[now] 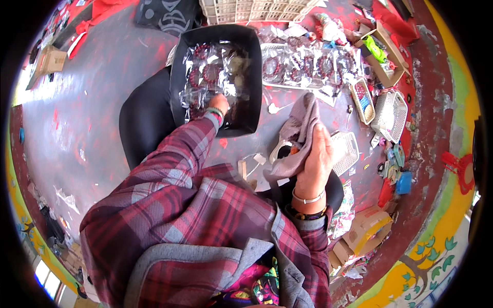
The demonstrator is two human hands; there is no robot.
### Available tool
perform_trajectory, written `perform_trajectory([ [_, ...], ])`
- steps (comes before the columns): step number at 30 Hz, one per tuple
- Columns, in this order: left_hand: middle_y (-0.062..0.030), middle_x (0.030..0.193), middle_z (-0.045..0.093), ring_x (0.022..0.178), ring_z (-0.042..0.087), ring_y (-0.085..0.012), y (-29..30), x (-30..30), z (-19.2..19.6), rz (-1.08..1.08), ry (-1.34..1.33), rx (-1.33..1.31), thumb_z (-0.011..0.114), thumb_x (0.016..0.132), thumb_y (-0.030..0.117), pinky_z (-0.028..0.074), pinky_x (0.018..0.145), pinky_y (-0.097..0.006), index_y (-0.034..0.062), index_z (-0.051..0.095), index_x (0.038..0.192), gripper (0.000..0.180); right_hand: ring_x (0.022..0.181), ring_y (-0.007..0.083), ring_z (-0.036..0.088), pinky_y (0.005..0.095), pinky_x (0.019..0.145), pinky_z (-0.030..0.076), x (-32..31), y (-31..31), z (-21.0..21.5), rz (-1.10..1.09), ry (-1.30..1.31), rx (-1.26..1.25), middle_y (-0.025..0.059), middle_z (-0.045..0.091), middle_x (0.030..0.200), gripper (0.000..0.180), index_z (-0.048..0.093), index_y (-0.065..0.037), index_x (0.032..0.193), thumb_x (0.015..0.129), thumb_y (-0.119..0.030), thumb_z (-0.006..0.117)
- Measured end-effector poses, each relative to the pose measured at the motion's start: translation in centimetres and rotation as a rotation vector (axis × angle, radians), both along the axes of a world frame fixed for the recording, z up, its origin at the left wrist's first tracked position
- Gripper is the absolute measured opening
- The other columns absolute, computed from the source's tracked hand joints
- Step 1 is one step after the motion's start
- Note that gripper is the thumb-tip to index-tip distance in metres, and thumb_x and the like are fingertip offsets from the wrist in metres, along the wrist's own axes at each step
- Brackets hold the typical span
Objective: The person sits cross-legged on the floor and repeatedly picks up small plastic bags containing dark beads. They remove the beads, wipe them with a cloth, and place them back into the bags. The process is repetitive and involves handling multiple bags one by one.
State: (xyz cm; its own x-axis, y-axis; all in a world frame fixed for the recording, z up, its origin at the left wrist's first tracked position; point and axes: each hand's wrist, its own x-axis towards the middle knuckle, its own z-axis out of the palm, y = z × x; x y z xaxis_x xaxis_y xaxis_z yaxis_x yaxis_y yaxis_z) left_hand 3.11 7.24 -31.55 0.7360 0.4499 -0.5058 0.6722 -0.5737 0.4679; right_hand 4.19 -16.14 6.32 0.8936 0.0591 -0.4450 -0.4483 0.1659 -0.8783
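My left hand reaches down into a black open box, its fingers curled among the packets at the near side. What they grip, if anything, is too small to make out. Clear plastic packets with dark red bead bracelets lie inside the box, glossy with reflections. On the right, my right hand holds a greyish-mauve cloth, which hangs over the fingers and hides part of them. The cloth is well apart from the box, above a dark shoe.
More bagged bracelets fill a white tray right of the box. Beyond stands a cream plastic crate. White baskets, a cardboard box and small clutter line the right side. The grey floor has red stains.
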Motion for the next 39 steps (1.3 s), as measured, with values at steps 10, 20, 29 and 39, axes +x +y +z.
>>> perform_trajectory([
  [10, -0.0183, 0.085, 0.065, 0.083, 0.063, -0.0352, -2.3, 2.2, -0.1, -0.044, -0.122, -0.011, 0.051, 0.083, 0.023, 0.049, 0.073, -0.043, 0.0055, 0.063, 0.098, 0.026, 0.053, 0.0069, 0.051, 0.0201, 0.046, 0.041, -0.2, -0.9, -0.6, -0.054, 0.093, 0.088, -0.0006, 0.060, 0.073, 0.023, 0.061, -0.005, 0.100, 0.096, -0.024, 0.049],
  [20, -0.0138, 0.085, 0.066, 0.077, 0.065, -0.0271, -7.8, 17.9, 12.4, -0.111, -0.844, -0.181, 0.057, 0.084, 0.017, 0.050, 0.068, -0.033, 0.0036, 0.061, 0.097, 0.019, 0.071, 0.0060, 0.055, 0.0181, 0.063, 0.044, -1.2, -1.2, 2.2, 0.284, 0.308, 0.284, 0.0020, 0.063, 0.089, 0.029, 0.057, 0.000, 0.115, 0.098, -0.021, 0.046],
  [29, -0.0261, 0.122, 0.052, 0.113, 0.051, -0.0387, -9.0, 28.6, 9.2, -0.505, -0.472, 0.023, 0.054, 0.078, 0.012, 0.040, 0.097, -0.042, -0.0033, 0.041, 0.127, 0.053, 0.062, 0.0057, 0.051, 0.0192, 0.053, 0.040, 0.1, -3.9, 1.7, 0.241, 0.334, 0.232, 0.0002, 0.062, 0.083, 0.031, 0.056, -0.001, 0.117, 0.097, -0.024, 0.047],
  [39, -0.0166, 0.133, 0.046, 0.125, 0.039, -0.0371, -9.8, 32.1, 6.4, -0.611, -0.207, 0.079, 0.052, 0.075, 0.008, 0.035, 0.103, -0.044, 0.0107, 0.034, 0.137, 0.064, 0.061, 0.0086, 0.055, 0.0206, 0.054, 0.045, 1.4, -5.1, 0.3, 0.223, 0.436, 0.267, 0.0033, 0.063, 0.085, 0.030, 0.054, -0.001, 0.119, 0.097, -0.021, 0.046],
])
